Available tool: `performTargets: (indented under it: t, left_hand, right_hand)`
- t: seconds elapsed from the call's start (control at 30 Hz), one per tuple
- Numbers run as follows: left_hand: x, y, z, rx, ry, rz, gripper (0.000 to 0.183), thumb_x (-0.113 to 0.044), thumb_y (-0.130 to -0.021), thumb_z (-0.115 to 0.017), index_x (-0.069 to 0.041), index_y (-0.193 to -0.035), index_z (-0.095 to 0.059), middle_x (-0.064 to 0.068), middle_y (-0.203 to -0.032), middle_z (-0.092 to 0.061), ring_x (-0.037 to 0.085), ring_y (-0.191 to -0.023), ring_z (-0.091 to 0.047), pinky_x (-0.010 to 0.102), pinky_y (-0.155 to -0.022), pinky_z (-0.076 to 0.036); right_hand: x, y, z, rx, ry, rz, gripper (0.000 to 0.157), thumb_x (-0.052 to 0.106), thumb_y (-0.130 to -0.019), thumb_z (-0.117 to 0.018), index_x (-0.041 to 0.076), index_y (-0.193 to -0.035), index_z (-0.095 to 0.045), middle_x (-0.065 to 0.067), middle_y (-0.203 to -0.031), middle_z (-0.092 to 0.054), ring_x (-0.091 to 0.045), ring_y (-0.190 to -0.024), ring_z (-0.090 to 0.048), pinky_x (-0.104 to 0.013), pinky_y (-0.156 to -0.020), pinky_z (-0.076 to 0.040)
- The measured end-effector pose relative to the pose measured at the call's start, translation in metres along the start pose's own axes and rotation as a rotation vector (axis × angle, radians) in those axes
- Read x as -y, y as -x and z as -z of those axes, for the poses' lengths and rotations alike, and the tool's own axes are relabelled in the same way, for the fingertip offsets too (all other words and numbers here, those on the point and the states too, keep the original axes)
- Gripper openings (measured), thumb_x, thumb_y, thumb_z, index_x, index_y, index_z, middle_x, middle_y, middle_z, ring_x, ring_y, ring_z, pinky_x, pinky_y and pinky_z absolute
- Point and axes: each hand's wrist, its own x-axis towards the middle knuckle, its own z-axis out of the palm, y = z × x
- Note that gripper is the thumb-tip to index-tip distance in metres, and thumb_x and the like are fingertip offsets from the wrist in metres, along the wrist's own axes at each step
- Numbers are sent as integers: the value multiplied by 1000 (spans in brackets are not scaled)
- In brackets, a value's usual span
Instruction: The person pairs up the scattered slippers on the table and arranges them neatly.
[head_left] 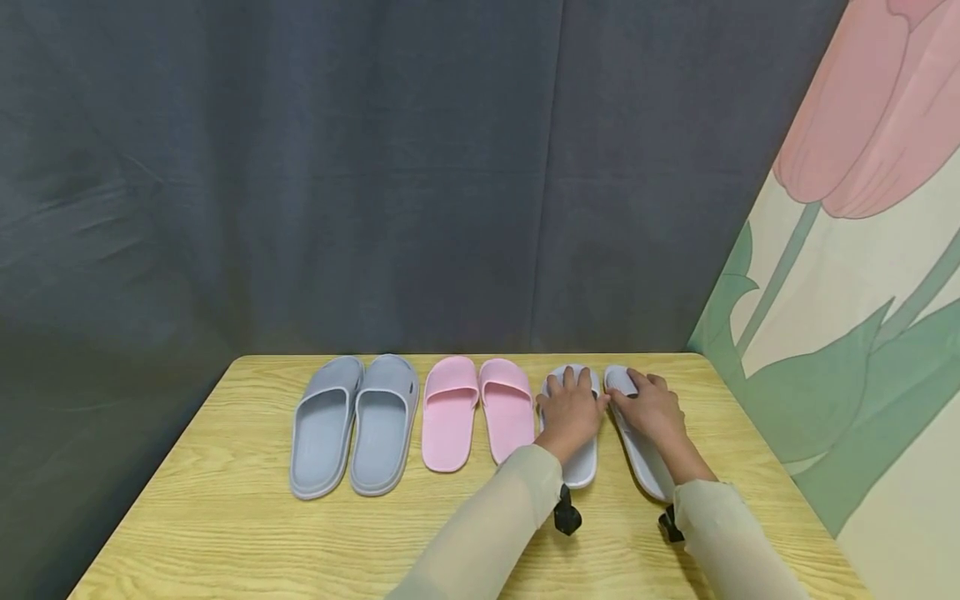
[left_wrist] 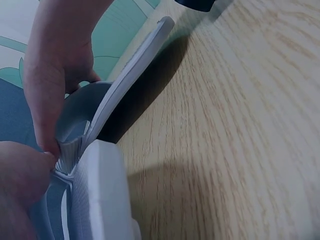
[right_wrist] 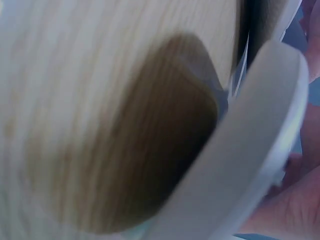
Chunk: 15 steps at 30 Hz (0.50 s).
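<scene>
Two pale grey-white slippers are at the right end of a row. My left hand (head_left: 572, 412) holds the left slipper (head_left: 582, 468) over its strap, fingers spread across the top and thumb along the inner side. My right hand (head_left: 652, 410) grips the right slipper (head_left: 651, 468) around its strap, covering most of the toe part. In the left wrist view, the right slipper (left_wrist: 127, 75) tilts, its heel raised over a dark shadow on the table. The right wrist view shows the underside of that slipper (right_wrist: 245, 145) lifted at an angle above the wood.
Left of my hands stand a pink pair (head_left: 450, 425) and a larger blue-grey pair (head_left: 381, 446), toes toward the back edge. They are on a wood-grain table (head_left: 300, 550). A dark curtain (head_left: 375, 183) hangs behind; a tulip-painted wall (head_left: 847, 350) borders the right side.
</scene>
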Motion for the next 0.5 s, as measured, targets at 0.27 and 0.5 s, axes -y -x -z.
performTargets:
  t: [0.27, 0.5]
  left_hand:
    - [-4, -3, 0, 71, 23, 35, 65, -64, -101, -38, -31, -156, -35, 2, -162, -33, 35, -144, -32, 58, -99, -43]
    - [-6, -5, -2, 88, 42, 53, 68, -65, -100, -31, -31, -158, -32, 3, -165, -29, 35, -147, -26, 62, -102, -40]
  right_hand:
    - [-7, -6, -1, 6, -6, 30, 78, 49, -102, -51, 1, -158, -28, -38, -155, -20, -65, -135, -25, -73, -102, -33]
    - [-10, -10, -2, 27, 7, 48, 75, 46, -102, -51, 1, -158, -27, -38, -155, -19, -66, -135, -26, -76, -99, -33]
